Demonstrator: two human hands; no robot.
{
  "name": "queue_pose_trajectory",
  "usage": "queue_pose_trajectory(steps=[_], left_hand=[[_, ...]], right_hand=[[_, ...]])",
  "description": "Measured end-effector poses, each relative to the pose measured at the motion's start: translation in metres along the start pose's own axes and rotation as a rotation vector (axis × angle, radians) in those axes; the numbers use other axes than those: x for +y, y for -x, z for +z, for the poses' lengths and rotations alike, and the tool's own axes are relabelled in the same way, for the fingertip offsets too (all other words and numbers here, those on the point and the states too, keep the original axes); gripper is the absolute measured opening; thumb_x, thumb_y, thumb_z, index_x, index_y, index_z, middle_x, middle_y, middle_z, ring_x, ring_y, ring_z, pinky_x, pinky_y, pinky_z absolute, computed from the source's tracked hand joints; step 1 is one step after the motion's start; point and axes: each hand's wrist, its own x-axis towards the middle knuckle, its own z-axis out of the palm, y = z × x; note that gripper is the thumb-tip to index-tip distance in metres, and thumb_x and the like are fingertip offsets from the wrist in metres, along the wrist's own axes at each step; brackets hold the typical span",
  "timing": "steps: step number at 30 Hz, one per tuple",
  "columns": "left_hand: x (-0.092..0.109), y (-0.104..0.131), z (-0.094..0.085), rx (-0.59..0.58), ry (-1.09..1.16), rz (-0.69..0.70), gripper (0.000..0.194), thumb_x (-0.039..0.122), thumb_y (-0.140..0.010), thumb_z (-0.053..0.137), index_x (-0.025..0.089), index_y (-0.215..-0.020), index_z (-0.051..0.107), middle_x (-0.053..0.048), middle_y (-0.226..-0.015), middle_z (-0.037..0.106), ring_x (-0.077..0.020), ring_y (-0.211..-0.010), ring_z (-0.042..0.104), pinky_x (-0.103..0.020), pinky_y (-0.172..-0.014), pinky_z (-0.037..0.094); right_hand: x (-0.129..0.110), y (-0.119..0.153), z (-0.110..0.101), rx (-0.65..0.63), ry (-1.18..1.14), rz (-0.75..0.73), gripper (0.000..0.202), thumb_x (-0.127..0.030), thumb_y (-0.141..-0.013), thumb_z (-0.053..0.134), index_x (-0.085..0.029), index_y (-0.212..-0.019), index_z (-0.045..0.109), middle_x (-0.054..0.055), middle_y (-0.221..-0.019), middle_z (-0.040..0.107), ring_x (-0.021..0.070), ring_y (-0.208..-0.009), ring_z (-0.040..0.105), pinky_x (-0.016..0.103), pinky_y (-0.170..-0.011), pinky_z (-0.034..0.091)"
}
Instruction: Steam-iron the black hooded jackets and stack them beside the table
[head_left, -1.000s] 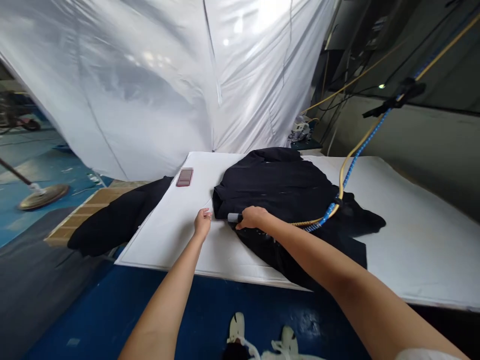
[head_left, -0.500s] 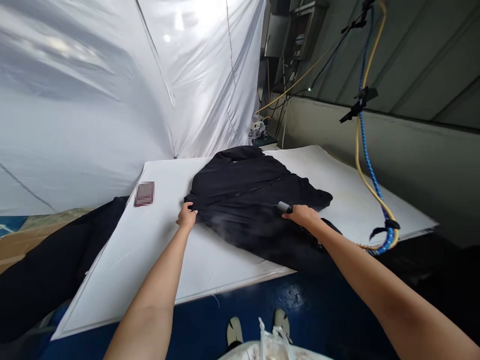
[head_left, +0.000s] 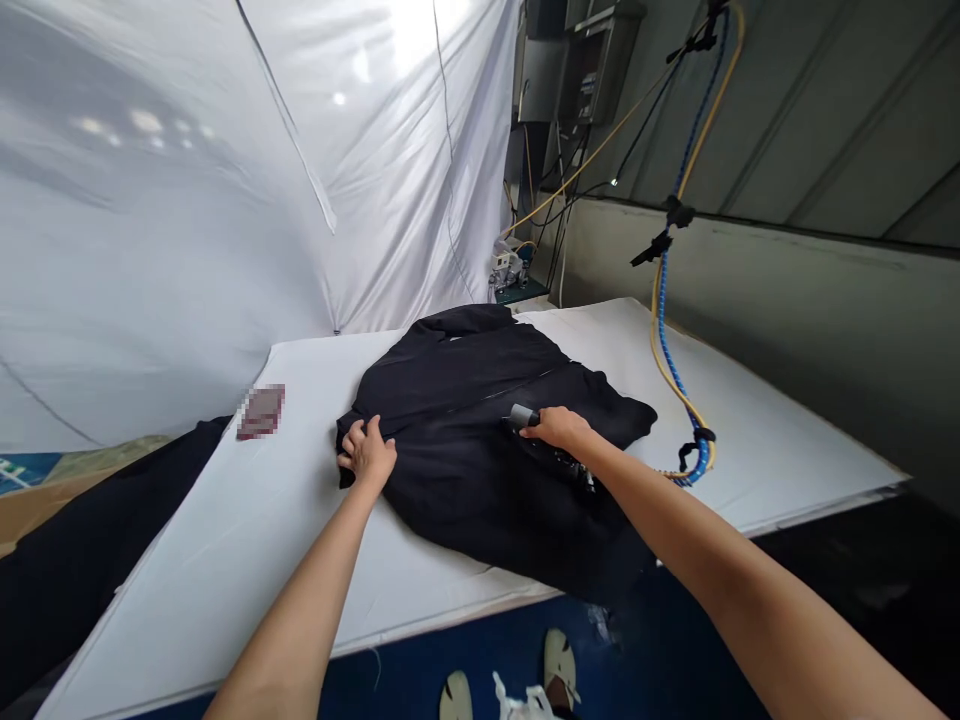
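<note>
A black zip-up jacket [head_left: 450,375] lies spread over a white-covered table [head_left: 300,560]. My left hand [head_left: 369,455] rests on its left end with the fingers apart, pressing on the cloth. In my right hand [head_left: 561,428] is the handle of a steam iron [head_left: 523,416]; the grey handle end shows. The iron's dark body is hard to make out against the black fabric over the jacket's middle. A blue and yellow hose and cord bundle [head_left: 664,330] hangs down on the right, beside my right forearm.
A pixelated dark red item [head_left: 262,410] lies at the table's left. Dark cloth [head_left: 112,540] hangs beyond the left edge. A white sheet [head_left: 225,220] drapes behind the table, and a wall [head_left: 750,270] stands along the right.
My right hand has moved the iron left across the jacket. My left hand has gone from pinching the jacket's edge to spread fingers on it. The hose has swung left.
</note>
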Motion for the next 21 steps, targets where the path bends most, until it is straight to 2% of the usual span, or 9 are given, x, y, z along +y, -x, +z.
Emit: queue_pose_trajectory(steps=[3,7,11,14,16,18,20,21], left_hand=[[0.041,0.02,0.009,-0.056,-0.012,0.161,0.048,0.028,-0.077,0.054,0.032,-0.124,0.045,-0.006,-0.135,0.038,-0.0283,-0.123,0.029,-0.051,-0.095,0.028],[0.107,0.046,0.025,-0.22,0.1,0.381,0.038,0.023,-0.075,0.055,0.034,-0.112,0.056,-0.002,-0.124,0.051,-0.0244,-0.116,0.038,-0.043,-0.093,0.032],[0.172,0.072,0.037,-0.464,0.191,0.585,0.026,0.027,-0.076,0.056,0.035,-0.1,0.062,0.003,-0.114,0.058,-0.0212,-0.111,0.043,-0.04,-0.094,0.03],[0.214,0.093,0.043,-0.717,0.238,0.739,0.031,0.043,-0.073,0.059,0.037,-0.103,0.061,0.004,-0.111,0.06,-0.0209,-0.111,0.043,-0.042,-0.097,0.028],[0.237,0.112,0.05,-0.92,0.224,0.851,0.046,0.055,-0.065,0.063,0.04,-0.109,0.058,0.004,-0.115,0.058,-0.0238,-0.114,0.042,-0.045,-0.099,0.026],[0.254,0.136,0.061,-1.073,0.182,0.944,0.063,0.059,-0.053,0.069,0.041,-0.112,0.056,0.001,-0.122,0.055,-0.0288,-0.118,0.04,-0.05,-0.099,0.024],[0.265,0.158,0.074,-1.132,0.14,1.004,0.068,0.055,-0.045,0.075,0.037,-0.109,0.06,-0.002,-0.12,0.056,-0.0321,-0.116,0.042,-0.053,-0.098,0.025],[0.269,0.166,0.081,-1.139,0.137,1.015,0.06,0.049,-0.046,0.076,0.035,-0.103,0.063,-0.002,-0.115,0.059,-0.0308,-0.112,0.046,-0.051,-0.098,0.027]], right_hand=[[0.029,-0.024,-0.011,-0.008,-0.015,0.04,0.057,-0.064,-0.064,0.056,-0.021,-0.101,0.064,0.011,-0.102,0.063,0.0278,-0.094,0.059,0.035,-0.075,0.046],[0.094,-0.059,-0.028,0.022,-0.052,0.135,0.058,-0.062,-0.067,0.054,-0.02,-0.105,0.063,0.013,-0.108,0.061,0.0281,-0.097,0.058,0.036,-0.076,0.046],[0.174,-0.086,-0.045,0.033,-0.103,0.282,0.058,-0.062,-0.069,0.051,-0.018,-0.104,0.063,0.014,-0.109,0.061,0.0289,-0.098,0.058,0.037,-0.076,0.046],[0.234,-0.096,-0.053,0.049,-0.169,0.396,0.058,-0.061,-0.068,0.052,-0.017,-0.105,0.063,0.016,-0.109,0.061,0.0307,-0.097,0.058,0.038,-0.074,0.047],[0.27,-0.099,-0.053,0.092,-0.229,0.493,0.062,-0.061,-0.068,0.052,-0.016,-0.109,0.061,0.017,-0.11,0.06,0.0325,-0.098,0.057,0.04,-0.073,0.047],[0.301,-0.101,-0.051,0.146,-0.303,0.61,0.068,-0.063,-0.068,0.051,-0.013,-0.113,0.058,0.021,-0.109,0.059,0.035,-0.1,0.056,0.042,-0.073,0.046],[0.324,-0.103,-0.048,0.196,-0.372,0.72,0.072,-0.064,-0.069,0.049,-0.01,-0.116,0.056,0.024,-0.108,0.058,0.0376,-0.102,0.054,0.045,-0.073,0.045],[0.333,-0.105,-0.046,0.216,-0.398,0.761,0.073,-0.063,-0.07,0.048,-0.009,-0.118,0.055,0.025,-0.107,0.058,0.0385,-0.102,0.053,0.046,-0.073,0.044]])
